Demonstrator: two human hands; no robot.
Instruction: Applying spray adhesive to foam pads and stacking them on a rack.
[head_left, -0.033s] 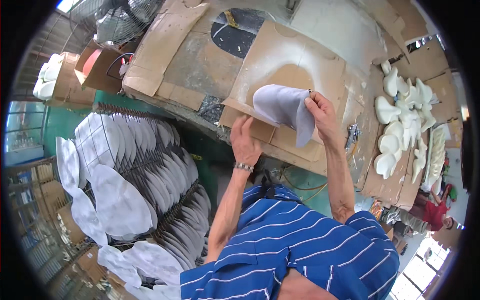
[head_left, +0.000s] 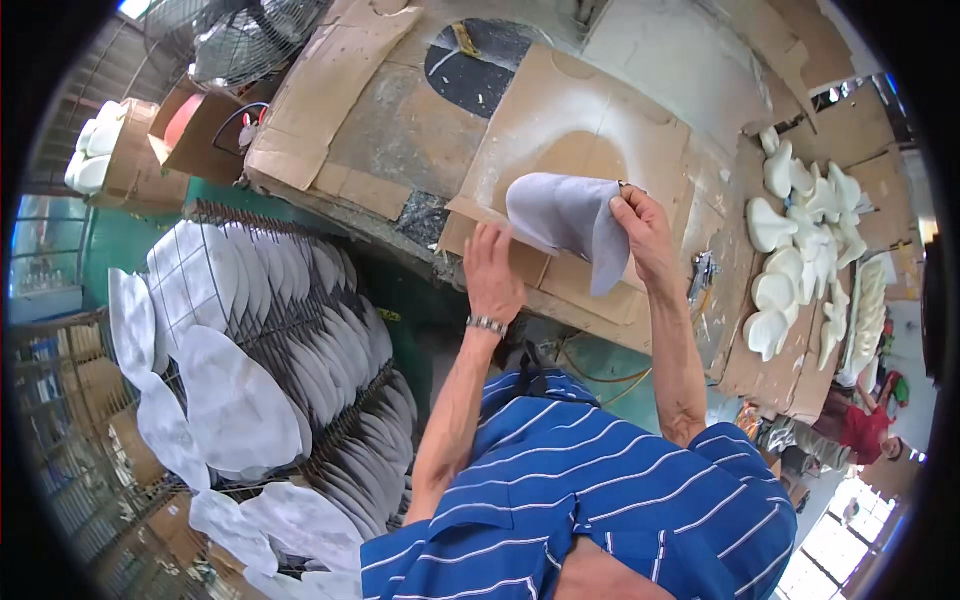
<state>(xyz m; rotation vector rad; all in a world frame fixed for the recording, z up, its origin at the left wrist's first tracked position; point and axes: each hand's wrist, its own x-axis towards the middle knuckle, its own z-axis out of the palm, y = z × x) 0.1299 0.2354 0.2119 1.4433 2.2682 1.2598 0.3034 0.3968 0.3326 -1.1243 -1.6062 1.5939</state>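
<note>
My right hand (head_left: 643, 228) grips a thin, curved grey sheet piece (head_left: 565, 212) by its right end, thumb on the near face. It hangs over a cardboard sheet (head_left: 655, 140) marked with a pale, arch-shaped film of powder or spray. To its left, my left hand (head_left: 490, 272), a banded watch at the wrist, has its fingers stretched out and holds nothing visible. Those fingers are close to the cardboard's near left corner, beside the grey piece; whether they touch the cardboard I cannot tell.
A wire rack (head_left: 330, 395) at the left carries many similar grey-white rounded sheets. Cream moulded shapes (head_left: 770, 292) lie on cardboard at the right. A small metal tool (head_left: 704, 275) rests on the bench. A fan (head_left: 250, 45) stands far left; a person in red (head_left: 868, 430) is far right.
My left hand has turned slightly, its fingers coming a little higher and to the right. My right hand and the grey piece stay nearly in place.
</note>
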